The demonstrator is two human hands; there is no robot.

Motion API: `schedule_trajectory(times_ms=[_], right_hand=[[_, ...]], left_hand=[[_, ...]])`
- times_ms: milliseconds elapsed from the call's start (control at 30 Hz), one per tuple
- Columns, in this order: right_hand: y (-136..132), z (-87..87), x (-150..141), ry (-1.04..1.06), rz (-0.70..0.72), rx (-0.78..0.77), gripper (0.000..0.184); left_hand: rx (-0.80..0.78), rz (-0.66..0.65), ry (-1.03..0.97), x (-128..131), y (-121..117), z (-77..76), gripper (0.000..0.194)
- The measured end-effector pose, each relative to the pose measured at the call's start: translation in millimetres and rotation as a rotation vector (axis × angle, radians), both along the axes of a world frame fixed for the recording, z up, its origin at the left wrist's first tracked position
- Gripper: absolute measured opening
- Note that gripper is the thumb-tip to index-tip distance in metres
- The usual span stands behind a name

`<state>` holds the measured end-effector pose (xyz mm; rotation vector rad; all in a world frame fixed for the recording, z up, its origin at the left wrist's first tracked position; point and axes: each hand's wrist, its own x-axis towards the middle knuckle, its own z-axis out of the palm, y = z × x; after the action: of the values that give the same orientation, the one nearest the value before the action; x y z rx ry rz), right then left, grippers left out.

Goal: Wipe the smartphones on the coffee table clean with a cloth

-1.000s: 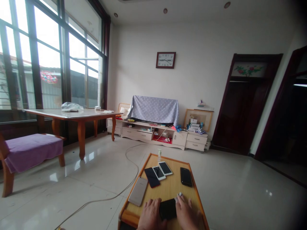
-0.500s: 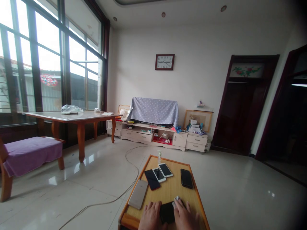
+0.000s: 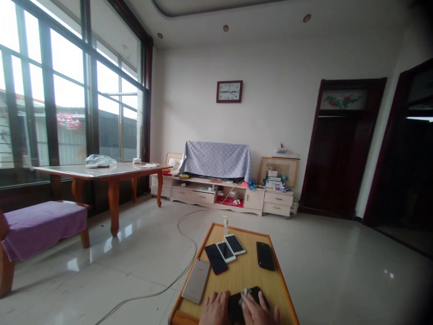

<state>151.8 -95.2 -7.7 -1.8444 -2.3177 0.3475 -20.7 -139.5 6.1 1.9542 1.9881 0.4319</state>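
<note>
A black phone [image 3: 236, 307] lies on the small wooden table near its front edge. My left hand [image 3: 215, 308] grips the phone at its left side, its thumb hidden below the frame. My right hand [image 3: 259, 311] presses a crumpled greyish-white wipe [image 3: 246, 294] onto the phone's dark face with its fingertips. Left of my hands, a gold-backed phone [image 3: 196, 280] lies face down. Just beyond are a dark phone with a red edge [image 3: 216, 258], a white phone [image 3: 226, 251] and another white phone [image 3: 235, 244], partly overlapping. To the right sits another black phone [image 3: 265, 255].
A clear pump bottle [image 3: 225, 225] stands at the far end of the small table [image 3: 250, 282]. A cable [image 3: 152, 289] runs over the floor on the left. Farther off are a larger table [image 3: 135, 170], a chair with a purple cloth [image 3: 43, 225] and a low white cabinet [image 3: 192, 194].
The wipe under my right hand has shifted slightly left across the phone. My left hand stays at the phone's side. The whole view has tilted up a little.
</note>
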Motion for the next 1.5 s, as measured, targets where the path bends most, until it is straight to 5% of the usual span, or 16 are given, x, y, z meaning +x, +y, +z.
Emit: schedule_trajectory(times_ms=[167,467,767,1067,1333,1500], right_hand=[[17.3,3.6,31.6,-0.024,-0.146,0.041,0.052],[-19.0,-0.8,-13.5,0.014,0.067,0.017,0.048],[7.2,18.8,39.6,0.022,-0.151,0.061,0.052],[-20.3,11.1,4.3,0.073,0.066,0.033,0.045],[0.6,23.4,44.9,0.045,-0.168,0.074,0.054],[-17.2,11.4,14.3,0.144,0.055,0.014,0.047]], left_hand=[[-0.003,0.001,-0.024,1.8,-0.3,5.7,0.081],[0.023,-0.017,0.026,7.6,0.2,7.3,0.059],[-0.085,-0.017,0.09,11.3,6.6,15.9,0.069],[0.027,-0.016,0.069,12.4,4.1,6.4,0.054],[-0.039,-0.034,0.105,12.6,8.3,11.7,0.066],[-0.005,-0.029,0.117,12.5,9.6,4.0,0.06]])
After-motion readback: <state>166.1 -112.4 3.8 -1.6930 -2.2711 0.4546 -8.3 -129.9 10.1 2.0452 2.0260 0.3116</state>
